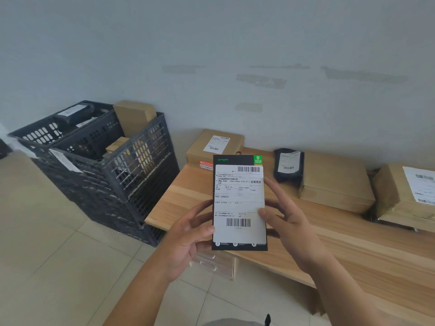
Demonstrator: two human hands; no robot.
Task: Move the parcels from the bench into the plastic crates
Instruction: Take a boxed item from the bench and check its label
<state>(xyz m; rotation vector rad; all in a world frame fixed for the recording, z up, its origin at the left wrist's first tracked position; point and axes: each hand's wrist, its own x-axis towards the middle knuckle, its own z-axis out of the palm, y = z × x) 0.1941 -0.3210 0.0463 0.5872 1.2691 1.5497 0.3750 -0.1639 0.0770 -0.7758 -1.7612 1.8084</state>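
Both hands hold a flat black parcel (239,203) upright, label facing cam. L hand (188,234) grips its left edge, thumb on front; R hand (287,220) pinches its right edge. Bench (329,243) just below hands; crates (113,165) to L hand's left; boxes (334,182) beyond R hand.

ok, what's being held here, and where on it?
A flat black parcel: left hand grips its lower left edge, right hand its right edge.

Both forearms are bare, no sleeves, watch or rings visible.
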